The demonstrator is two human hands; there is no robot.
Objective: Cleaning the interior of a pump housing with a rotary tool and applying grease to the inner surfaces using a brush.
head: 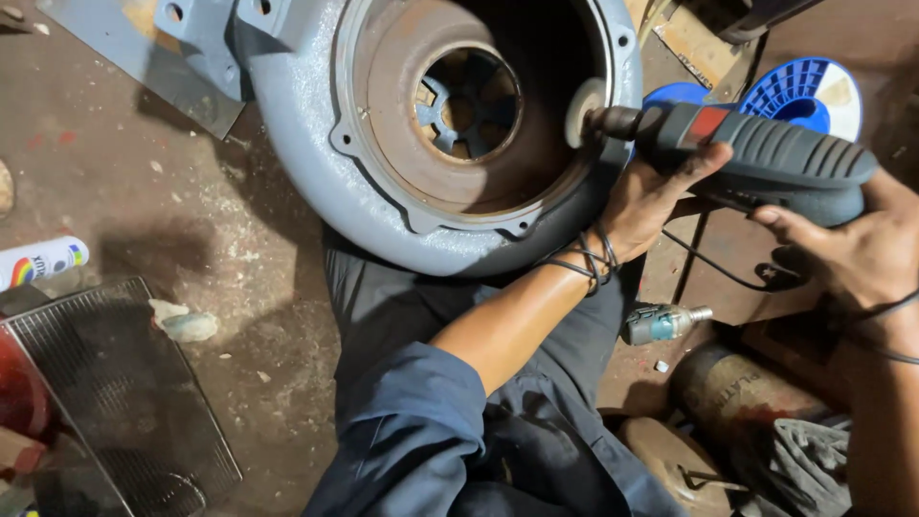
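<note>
A grimy repair workshop, seen from my head camera.

I take this for a machine or metalwork shop. The bare floor is stained and dusted with grit and pale flecks. A big grey cast-metal housing with a rusty inner bore and bolt lugs sits in front of me, the sort of heavy part one strips and cleans. A corded power tool with a small round wheel at its tip is at its rim. Around it lie a spray can, a black wire mesh guard, a blue spool, a rusty cylinder and a dirty rag.
</note>
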